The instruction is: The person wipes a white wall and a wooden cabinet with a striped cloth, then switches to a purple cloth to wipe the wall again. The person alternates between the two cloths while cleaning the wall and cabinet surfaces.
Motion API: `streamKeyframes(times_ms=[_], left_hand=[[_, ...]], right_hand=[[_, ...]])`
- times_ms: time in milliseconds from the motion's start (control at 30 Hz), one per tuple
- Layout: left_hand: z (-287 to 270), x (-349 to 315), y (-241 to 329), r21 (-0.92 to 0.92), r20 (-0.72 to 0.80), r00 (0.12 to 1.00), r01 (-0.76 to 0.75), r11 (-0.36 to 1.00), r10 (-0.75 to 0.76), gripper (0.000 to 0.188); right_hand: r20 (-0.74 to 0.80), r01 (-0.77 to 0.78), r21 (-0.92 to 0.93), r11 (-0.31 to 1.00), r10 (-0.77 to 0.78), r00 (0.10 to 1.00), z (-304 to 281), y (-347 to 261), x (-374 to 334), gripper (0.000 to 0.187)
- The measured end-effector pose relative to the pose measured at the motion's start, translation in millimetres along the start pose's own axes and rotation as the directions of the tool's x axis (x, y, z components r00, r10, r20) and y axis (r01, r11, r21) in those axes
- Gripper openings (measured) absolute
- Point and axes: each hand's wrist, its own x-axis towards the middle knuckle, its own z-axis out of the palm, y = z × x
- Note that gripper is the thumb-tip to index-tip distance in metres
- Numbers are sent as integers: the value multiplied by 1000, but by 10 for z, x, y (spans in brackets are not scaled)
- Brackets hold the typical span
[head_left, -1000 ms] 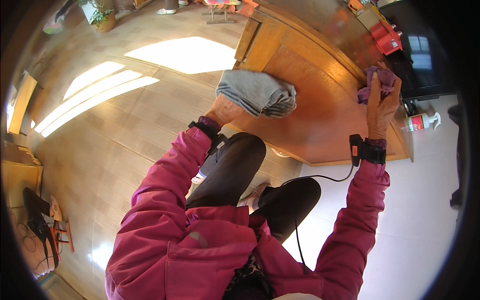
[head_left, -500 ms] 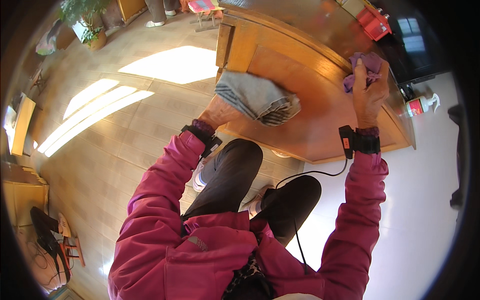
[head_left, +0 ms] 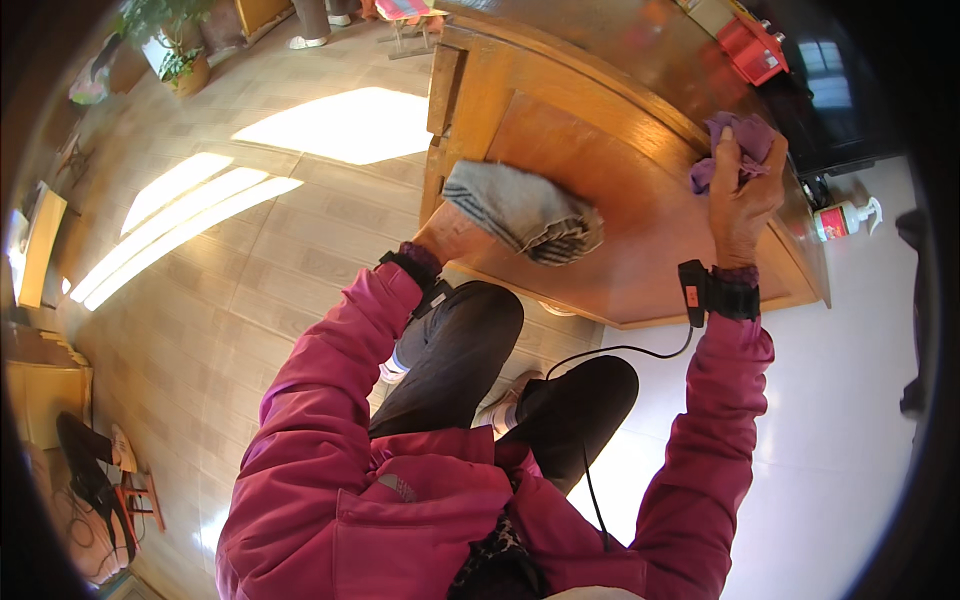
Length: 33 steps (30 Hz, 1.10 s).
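A wooden cabinet (head_left: 600, 215) stands in front of me, its brown side panel facing me. My left hand (head_left: 455, 236) is at the panel's left part with a grey striped cloth (head_left: 525, 207). That cloth covers the fingers and is bunched at its right end, against or just off the panel. At the cabinet's upper right edge, my right hand (head_left: 745, 200) grips a crumpled purple cloth (head_left: 748, 135). The thumb and fingers are bent around it.
On the cabinet top are a red box-like object (head_left: 752, 52) and a dark screen (head_left: 830, 95). A white spray bottle (head_left: 847, 219) lies beside the cabinet's right side. A black cable (head_left: 640, 347) runs from my right wrist. A potted plant (head_left: 185, 70) stands far left.
My left hand and the grey striped cloth have shifted slightly nearer and to the right along the panel. My right hand stays at the edge with the purple cloth, barely moved.
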Motion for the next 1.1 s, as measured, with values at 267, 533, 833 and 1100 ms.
streamKeyframes(times_ms=[267, 533, 833, 1100], left_hand=[[-176, -1033, -37, 39, 410, 874, 270, 962, -262, 46], [-834, -836, -61, -887, -93, 375, 389, 248, -922, 25], [-218, -185, -115, -745, -100, 618, 473, 471, -780, 53], [192, -1147, -283, -671, 278, 625, 670, 318, -730, 46]], right_hand=[[8, -12, -152, 988, 13, 1000, -44, 89, 4, 32], [74, -121, 91, 988, 115, 991, -7, -113, -37, 24], [-4, 62, -7, 998, -62, 998, 40, 44, 28, 21], [36, -112, 88, 990, 109, 993, 37, -130, -41, 19]])
